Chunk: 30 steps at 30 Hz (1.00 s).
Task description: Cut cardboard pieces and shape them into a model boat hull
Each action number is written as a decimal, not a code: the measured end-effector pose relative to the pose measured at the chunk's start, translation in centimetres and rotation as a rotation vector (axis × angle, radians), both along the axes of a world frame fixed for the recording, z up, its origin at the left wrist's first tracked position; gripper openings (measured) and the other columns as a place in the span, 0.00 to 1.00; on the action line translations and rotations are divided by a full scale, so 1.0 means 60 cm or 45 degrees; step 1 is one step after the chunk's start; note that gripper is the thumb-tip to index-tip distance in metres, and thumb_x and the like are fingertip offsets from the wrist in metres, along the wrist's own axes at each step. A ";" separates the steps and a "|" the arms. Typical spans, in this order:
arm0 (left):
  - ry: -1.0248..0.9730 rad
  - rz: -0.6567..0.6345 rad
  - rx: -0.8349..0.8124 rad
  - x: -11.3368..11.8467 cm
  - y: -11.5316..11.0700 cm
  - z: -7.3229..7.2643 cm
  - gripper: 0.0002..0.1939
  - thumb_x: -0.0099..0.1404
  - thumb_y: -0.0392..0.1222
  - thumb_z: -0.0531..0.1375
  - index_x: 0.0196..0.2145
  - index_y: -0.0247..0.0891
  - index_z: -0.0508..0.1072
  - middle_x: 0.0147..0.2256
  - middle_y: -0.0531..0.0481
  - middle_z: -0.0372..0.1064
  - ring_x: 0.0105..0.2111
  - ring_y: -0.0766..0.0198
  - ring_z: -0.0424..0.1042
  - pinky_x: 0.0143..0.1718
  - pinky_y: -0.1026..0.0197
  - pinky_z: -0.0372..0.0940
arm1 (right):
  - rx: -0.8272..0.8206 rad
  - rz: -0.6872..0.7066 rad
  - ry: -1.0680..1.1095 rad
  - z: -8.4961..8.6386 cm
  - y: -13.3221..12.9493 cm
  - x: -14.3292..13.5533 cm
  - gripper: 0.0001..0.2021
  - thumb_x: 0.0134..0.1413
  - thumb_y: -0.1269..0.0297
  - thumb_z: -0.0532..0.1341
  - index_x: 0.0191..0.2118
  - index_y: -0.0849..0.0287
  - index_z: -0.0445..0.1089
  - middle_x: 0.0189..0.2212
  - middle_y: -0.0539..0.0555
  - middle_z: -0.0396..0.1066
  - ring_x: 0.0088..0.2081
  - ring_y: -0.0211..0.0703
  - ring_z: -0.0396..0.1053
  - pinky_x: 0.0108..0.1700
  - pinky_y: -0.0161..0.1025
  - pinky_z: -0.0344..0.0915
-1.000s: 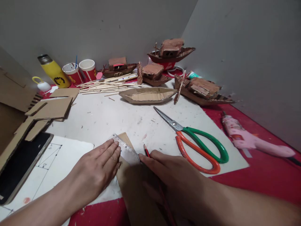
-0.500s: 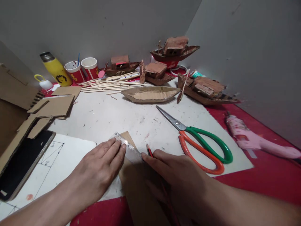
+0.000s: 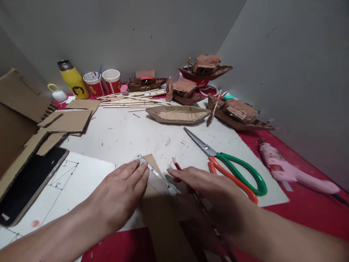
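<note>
My left hand (image 3: pixel 117 193) presses a clear plastic ruler (image 3: pixel 156 183) down with its fingers close together. Under the ruler, a strip of brown cardboard (image 3: pixel 160 222) lies at a slant towards the table's near edge. My right hand (image 3: pixel 204 189) is closed around a red and black pencil (image 3: pixel 177 166), whose tip points away from me, a little right of the ruler. The pencil's long shaft runs back below the palm. Right beside that hand lie scissors (image 3: pixel 206 148) with one green and one orange handle, part of the orange one hidden by the hand.
A plain cardboard boat hull (image 3: pixel 178 114) sits ahead, near thin wooden sticks (image 3: pixel 131 100) and brown model boats (image 3: pixel 240 112). To the right is a pink glue gun (image 3: pixel 289 165). Cardboard pieces (image 3: pixel 72 121), a phone (image 3: pixel 29 185) and a drawn sheet (image 3: pixel 89 174) lie left.
My right hand and the pencil have shifted right, away from the ruler's edge, showing more of the ruler. My left hand keeps its hold. The whole view has shifted slightly.
</note>
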<state>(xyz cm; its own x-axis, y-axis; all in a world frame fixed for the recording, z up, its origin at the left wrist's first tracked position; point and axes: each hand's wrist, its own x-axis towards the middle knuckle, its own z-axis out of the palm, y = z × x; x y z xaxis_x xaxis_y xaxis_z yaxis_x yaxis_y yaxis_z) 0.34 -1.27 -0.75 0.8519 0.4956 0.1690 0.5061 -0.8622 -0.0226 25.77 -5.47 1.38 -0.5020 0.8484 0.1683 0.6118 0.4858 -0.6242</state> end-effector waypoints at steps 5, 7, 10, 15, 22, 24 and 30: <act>-0.051 0.010 -0.031 0.000 -0.001 -0.001 0.24 0.64 0.30 0.51 0.58 0.27 0.66 0.59 0.37 0.66 0.58 0.48 0.65 0.56 0.48 0.65 | -0.128 -0.119 0.294 0.021 0.046 -0.024 0.16 0.66 0.62 0.51 0.52 0.53 0.72 0.34 0.56 0.77 0.36 0.47 0.75 0.36 0.40 0.71; -0.080 0.020 0.000 0.001 -0.002 -0.004 0.24 0.64 0.31 0.51 0.58 0.28 0.66 0.58 0.37 0.66 0.57 0.48 0.66 0.56 0.48 0.65 | -0.156 -0.105 0.307 0.019 0.069 -0.039 0.16 0.66 0.61 0.51 0.46 0.56 0.75 0.35 0.56 0.77 0.38 0.46 0.74 0.40 0.41 0.70; -0.086 0.044 0.031 0.005 -0.002 -0.008 0.23 0.64 0.31 0.51 0.57 0.28 0.67 0.56 0.37 0.69 0.56 0.48 0.68 0.55 0.48 0.65 | -0.249 -0.132 0.387 0.005 0.091 -0.057 0.15 0.65 0.62 0.51 0.39 0.59 0.76 0.31 0.54 0.75 0.34 0.42 0.72 0.38 0.38 0.69; -0.063 0.061 -0.014 0.010 -0.001 -0.011 0.23 0.63 0.30 0.51 0.55 0.26 0.68 0.55 0.35 0.69 0.55 0.48 0.69 0.54 0.47 0.66 | -0.725 -0.386 0.825 -0.016 0.099 -0.063 0.11 0.59 0.57 0.59 0.35 0.60 0.71 0.22 0.49 0.69 0.23 0.37 0.67 0.22 0.32 0.65; -0.122 0.052 -0.006 0.009 -0.001 -0.012 0.23 0.62 0.29 0.51 0.55 0.26 0.68 0.54 0.35 0.71 0.54 0.47 0.69 0.53 0.47 0.67 | -0.760 -0.291 0.825 -0.015 0.122 -0.067 0.13 0.58 0.56 0.60 0.31 0.62 0.70 0.22 0.50 0.70 0.22 0.34 0.68 0.22 0.30 0.67; -0.119 0.060 -0.019 0.009 -0.002 -0.012 0.24 0.62 0.30 0.51 0.55 0.27 0.67 0.54 0.36 0.70 0.55 0.48 0.68 0.54 0.47 0.66 | -0.741 -0.267 0.805 -0.020 0.125 -0.070 0.13 0.59 0.56 0.59 0.31 0.62 0.70 0.22 0.50 0.70 0.22 0.33 0.67 0.23 0.30 0.67; -0.084 0.058 -0.039 0.008 -0.003 -0.012 0.26 0.60 0.29 0.51 0.56 0.26 0.66 0.56 0.36 0.69 0.56 0.46 0.67 0.54 0.46 0.66 | -0.739 -0.290 0.867 -0.032 0.127 -0.069 0.15 0.59 0.54 0.59 0.30 0.61 0.69 0.22 0.50 0.71 0.22 0.35 0.70 0.21 0.30 0.67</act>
<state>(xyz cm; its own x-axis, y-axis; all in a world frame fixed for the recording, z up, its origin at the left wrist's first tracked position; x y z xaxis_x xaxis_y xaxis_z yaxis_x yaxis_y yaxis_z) 0.80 -1.45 -1.49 0.8157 0.5398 0.2081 0.5446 -0.8378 0.0385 21.61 2.13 -0.57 -0.2613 0.9582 -0.1164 0.0656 -0.1027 -0.9925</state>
